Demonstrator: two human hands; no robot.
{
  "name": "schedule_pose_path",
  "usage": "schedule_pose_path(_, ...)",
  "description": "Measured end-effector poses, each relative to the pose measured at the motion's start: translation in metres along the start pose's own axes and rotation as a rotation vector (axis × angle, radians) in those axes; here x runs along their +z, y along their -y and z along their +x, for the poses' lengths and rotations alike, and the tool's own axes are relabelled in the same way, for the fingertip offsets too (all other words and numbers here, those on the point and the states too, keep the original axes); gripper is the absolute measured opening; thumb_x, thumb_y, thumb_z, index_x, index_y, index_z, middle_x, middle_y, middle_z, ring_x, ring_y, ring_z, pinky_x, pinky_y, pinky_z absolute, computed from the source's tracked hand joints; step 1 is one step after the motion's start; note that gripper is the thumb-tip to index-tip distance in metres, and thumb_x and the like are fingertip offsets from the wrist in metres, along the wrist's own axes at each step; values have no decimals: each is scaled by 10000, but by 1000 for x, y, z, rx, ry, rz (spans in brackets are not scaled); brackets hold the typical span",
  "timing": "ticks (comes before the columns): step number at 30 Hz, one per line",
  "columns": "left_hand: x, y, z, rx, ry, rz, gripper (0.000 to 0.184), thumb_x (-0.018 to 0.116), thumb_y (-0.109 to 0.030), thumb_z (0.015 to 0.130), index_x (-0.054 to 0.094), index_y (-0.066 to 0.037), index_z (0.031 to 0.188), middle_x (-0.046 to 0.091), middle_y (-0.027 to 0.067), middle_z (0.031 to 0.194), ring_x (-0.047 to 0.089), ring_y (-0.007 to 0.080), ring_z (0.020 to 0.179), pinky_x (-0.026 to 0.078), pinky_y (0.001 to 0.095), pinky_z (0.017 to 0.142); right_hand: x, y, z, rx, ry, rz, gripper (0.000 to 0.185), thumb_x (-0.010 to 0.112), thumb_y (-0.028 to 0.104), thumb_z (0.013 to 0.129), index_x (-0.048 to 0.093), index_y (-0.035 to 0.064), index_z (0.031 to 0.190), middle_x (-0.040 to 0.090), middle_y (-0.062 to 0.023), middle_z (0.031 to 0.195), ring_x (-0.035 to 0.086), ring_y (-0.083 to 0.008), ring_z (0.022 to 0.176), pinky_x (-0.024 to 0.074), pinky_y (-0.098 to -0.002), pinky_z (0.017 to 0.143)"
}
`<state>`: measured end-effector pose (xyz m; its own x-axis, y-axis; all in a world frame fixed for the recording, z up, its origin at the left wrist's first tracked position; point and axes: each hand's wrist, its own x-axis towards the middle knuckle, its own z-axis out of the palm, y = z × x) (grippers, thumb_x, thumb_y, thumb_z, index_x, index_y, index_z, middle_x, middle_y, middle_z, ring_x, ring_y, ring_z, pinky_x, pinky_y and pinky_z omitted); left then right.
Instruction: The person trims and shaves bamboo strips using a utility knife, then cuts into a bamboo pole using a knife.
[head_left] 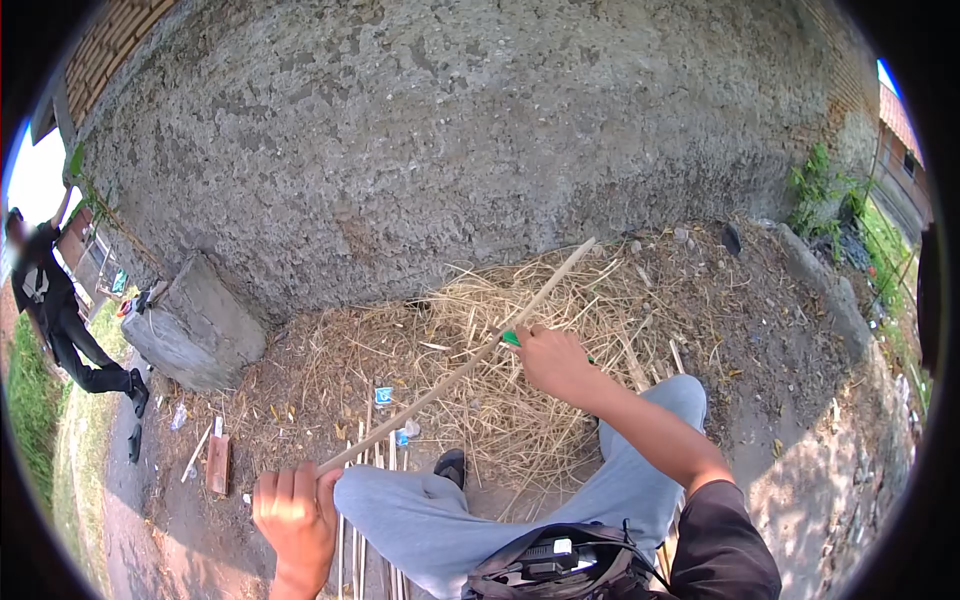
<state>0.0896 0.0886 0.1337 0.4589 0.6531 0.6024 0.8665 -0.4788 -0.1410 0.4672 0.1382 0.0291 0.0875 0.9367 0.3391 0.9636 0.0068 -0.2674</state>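
A long, pale bamboo strip (440, 388) runs diagonally in front of me, from lower left to upper right. My left hand (294, 515) is closed round its lower end, by my left knee. Farther up the strip, my right hand (553, 362) grips what looks like a green-handled knife (511, 338) against it; the blade is hard to make out. Beneath both lies a heap of straw-coloured bamboo shavings (520, 430), spread between my legs and toward the wall.
A rough grey wall (480, 140) rises close ahead. At left stands a concrete block (205, 325), with a reddish wood piece (218, 463) nearby. Several thin strips (362, 540) lie beside my left leg. A person in dark clothes (65, 310) is at far left.
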Motion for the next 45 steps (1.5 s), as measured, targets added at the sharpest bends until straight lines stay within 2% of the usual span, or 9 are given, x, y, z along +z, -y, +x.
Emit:
schedule_pose_path(8, -104, -4, 123, 93, -596, -5, 447, 780, -65, 775, 617, -83, 1191, 497, 154, 1302, 509, 292, 1217, 436, 440, 1008, -55, 42, -9, 5, 118, 174, 324, 507, 272, 1001, 635, -25, 1006, 655, -217, 753, 657, -399, 709, 510, -513, 647)
schedule_pose_path(12, -123, -2, 188, 190, -270, -828, 470, 669, -107, 921, 484, -79, 1352, 557, 127, 1255, 602, 222, 1130, 555, 379, 928, -72, 54, -18, -43, 37, 183, 290, 493, 213, 999, 623, -39, 941, 648, -207, 715, 665, -389, 698, 513, -500, 612)
schedule_pose_path(18, -113, -64, 247, 260, -262, -1133, 500, 611, -64, 947, 393, -13, 1394, 611, 148, 1109, 699, 260, 919, 609, 348, 806, -75, 62, -38, 26, 40, 185, 311, 493, 263, 1006, 613, -15, 936, 647, -216, 700, 653, -398, 685, 503, -504, 624)
schedule_pose_path(23, -75, -82, 280, 90, 81, -1137, 435, 557, -7, 940, 381, 0, 1338, 627, 124, 1063, 700, 222, 870, 617, 307, 687, -44, 47, -57, 52, 111, 256, 305, 486, 258, 1005, 609, -21, 998, 642, -250, 716, 662, -407, 738, 511, -524, 682)
schedule_pose_path(28, -36, -103, 285, 20, 137, -1114, 345, 542, 55, 915, 423, 0, 1235, 636, 124, 1036, 699, 219, 849, 600, 306, 653, -29, 34, -71, 54, 123, 304, 318, 487, 249, 1002, 616, -42, 991, 646, -284, 780, 658, -424, 797, 502, -546, 742)
schedule_pose_path(36, -48, -118, 277, 125, 229, -1195, 310, 530, 92, 906, 432, -7, 1183, 647, 114, 1003, 699, 223, 862, 591, 325, 669, -80, 25, -42, 64, 672, 227, 203, 563, 133, 925, 686, -21, 974, 688, -211, 909, 686, -384, 868, 553, -458, 737)
schedule_pose_path(42, -55, -122, 285, 244, 196, -1175, 279, 521, 91, 915, 439, -16, 1158, 652, 102, 971, 685, 212, 862, 573, 328, 698, -85, 33, -37, -263, 395, -16, 185, 599, 96, 868, 684, -55, 932, 687, -204, 848, 698, -323, 809, 537, -431, 678)
schedule_pose_path(43, -54, -120, 286, 241, 186, -1177, 280, 522, 92, 913, 441, -20, 1157, 651, 101, 970, 682, 211, 856, 571, 329, 697, -79, 27, -29, -259, 390, -14, 185, 599, 96, 868, 684, -55, 932, 687, -204, 848, 698, -323, 809, 537, -431, 678)
schedule_pose_path(45, -50, -118, 283, 236, 174, -1179, 281, 524, 93, 912, 442, -23, 1155, 650, 101, 970, 679, 211, 851, 569, 330, 697, -62, 14, -11, 121, 671, 263, 200, 569, 125, 907, 667, -41, 960, 660, -229, 768, 674, -330, 733, 497, -465, 660)
